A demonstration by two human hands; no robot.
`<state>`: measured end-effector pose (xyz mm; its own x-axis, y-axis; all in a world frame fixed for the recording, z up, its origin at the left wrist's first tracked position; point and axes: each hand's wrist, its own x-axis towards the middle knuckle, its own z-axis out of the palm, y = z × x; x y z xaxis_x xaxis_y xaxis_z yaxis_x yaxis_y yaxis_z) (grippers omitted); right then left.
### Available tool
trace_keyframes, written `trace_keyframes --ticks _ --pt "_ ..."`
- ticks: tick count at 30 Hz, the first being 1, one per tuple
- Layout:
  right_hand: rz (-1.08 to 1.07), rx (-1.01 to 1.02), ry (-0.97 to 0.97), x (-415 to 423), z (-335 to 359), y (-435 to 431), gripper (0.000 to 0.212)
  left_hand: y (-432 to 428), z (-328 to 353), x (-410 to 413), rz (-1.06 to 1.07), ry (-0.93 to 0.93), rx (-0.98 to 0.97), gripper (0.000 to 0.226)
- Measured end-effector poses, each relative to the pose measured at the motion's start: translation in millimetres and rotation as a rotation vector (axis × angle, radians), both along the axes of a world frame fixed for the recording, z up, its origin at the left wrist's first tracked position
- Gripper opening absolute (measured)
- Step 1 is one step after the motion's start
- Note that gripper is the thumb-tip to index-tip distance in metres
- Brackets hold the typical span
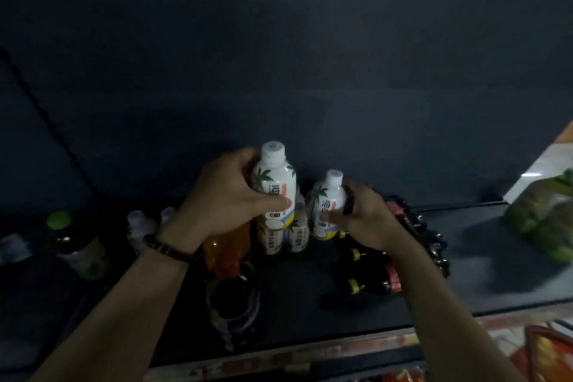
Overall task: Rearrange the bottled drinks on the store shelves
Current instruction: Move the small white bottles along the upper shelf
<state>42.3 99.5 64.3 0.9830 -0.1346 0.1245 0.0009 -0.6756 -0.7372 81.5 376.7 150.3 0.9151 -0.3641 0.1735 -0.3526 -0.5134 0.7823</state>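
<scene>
At the far left of the frame a green-cap bottle (76,245) stands upright on the dark shelf (310,295). Next to it are 2 small white-cap bottles (138,223), also upright. It is dim there, so I cannot read them.

Near the middle, my left hand (229,195) is curled round a big white palm-tree bottle (274,183). My thumb lies across its label. I hold it up above the others. Under that hand is an orange bottle (228,248), and lower down a dark bottle (232,298) that looks tipped toward me. Just below the big white bottle are 2 smaller palm-tree bottles (297,234), close together.

Right of the middle, my right hand (359,217) wraps a second white palm-tree bottle (328,198). I cannot tell if its bottom touches the shelf or not.

Further right, dark bottles with yellow caps (370,285) lie on their sides. At the right edge are green packets (545,220).

I think the job is only partly done. The left end looks tidy. The middle is a mix of kinds. The 2 white bottles in my hands have no spot yet. The dark ones lying down need standing up.
</scene>
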Motion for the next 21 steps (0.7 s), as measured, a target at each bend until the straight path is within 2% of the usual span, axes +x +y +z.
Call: trace_keyframes --ticks 3,8,11,13,18,21 --pt "0.028 -0.069 0.060 16 -32 -18 0.057 -17 -10 8 0.022 -0.031 0.109 0.066" --pt "0.105 -0.190 0.151 39 -73 -32 0.076 -28 -11 12 -0.003 -0.049 0.274 0.049" --pt "0.118 -0.288 0.086 46 -98 -32 0.064 -30 -14 12 0.008 -0.058 0.307 0.043" --pt "0.096 -0.250 0.057 45 -104 -32 0.056 -30 -15 13 0.023 -0.068 0.318 0.041" --pt "0.058 -0.231 -0.088 38 -70 -24 0.067 -29 -12 14 0.022 -0.078 0.332 0.047" --pt "0.034 -0.060 -0.258 32 -10 -10 0.058 -29 -5 14 0.019 -0.083 0.313 0.052"
